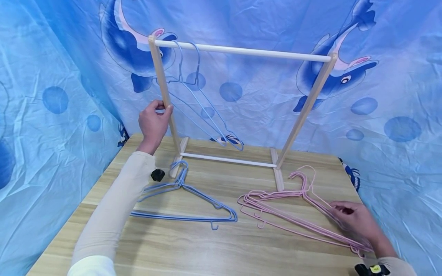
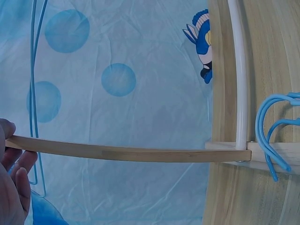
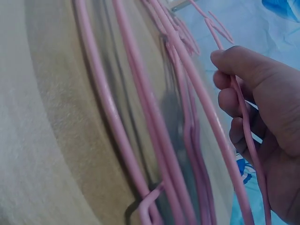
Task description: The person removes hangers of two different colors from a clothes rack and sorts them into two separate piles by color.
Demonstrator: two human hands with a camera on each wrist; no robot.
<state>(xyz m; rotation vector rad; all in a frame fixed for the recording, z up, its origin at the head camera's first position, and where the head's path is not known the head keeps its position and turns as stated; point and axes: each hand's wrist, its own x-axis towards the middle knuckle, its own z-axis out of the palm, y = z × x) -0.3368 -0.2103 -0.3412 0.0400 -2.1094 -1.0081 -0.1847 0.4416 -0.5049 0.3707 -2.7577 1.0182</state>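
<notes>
My left hand (image 1: 154, 119) grips the left wooden post (image 1: 161, 78) of a small clothes rack, thumb on one side and fingers on the other. Two blue hangers (image 1: 198, 76) hang from the rack's white top bar (image 1: 241, 50), near its left end. At the right of the table, my right hand (image 1: 355, 220) pinches the shoulder wire of a pink hanger (image 3: 238, 93), one of several in a pile (image 1: 293, 222). In the right wrist view this wire runs between thumb and curled fingers, raised apart from the other pink hangers (image 3: 140, 93).
Several blue hangers (image 1: 207, 219) lie on the wooden table (image 1: 207, 253) in front of the rack's left foot (image 1: 175, 168). The right post (image 1: 305, 111) stands behind the pink pile. A blue dolphin-print curtain (image 1: 262, 23) surrounds the table at the back and sides.
</notes>
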